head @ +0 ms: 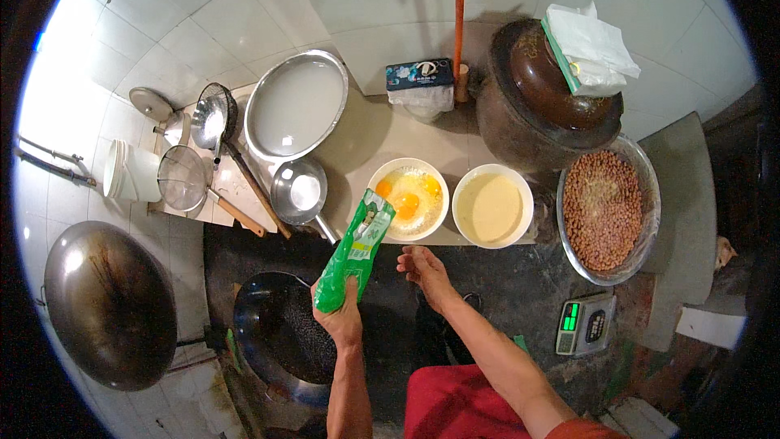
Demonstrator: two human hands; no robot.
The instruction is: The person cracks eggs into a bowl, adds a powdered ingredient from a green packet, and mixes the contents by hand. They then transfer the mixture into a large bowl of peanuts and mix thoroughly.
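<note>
My left hand [342,320] grips the lower end of a green plastic packet [350,262] that bears writing. The packet's upper end leans over the left rim of a white bowl [445,207]. Inside that bowl lie several raw egg yolks [407,204] among clear egg white and a pale, grainy substance. My right hand [426,271] is just in front of the bowl, its fingers loosely curled and apart, with nothing visible in them. A second white bowl [529,219], beside the first on the right, contains a smooth pale-yellow liquid [487,204].
Left on the counter [372,134] are a metal basin [251,116] of cloudy liquid, a ladle [298,192] and strainers [183,178]. A wok [280,329] sits lower left. Rightward stand a brown lidded jar [512,122], a basin of peanuts [603,213] and a digital scale [586,324].
</note>
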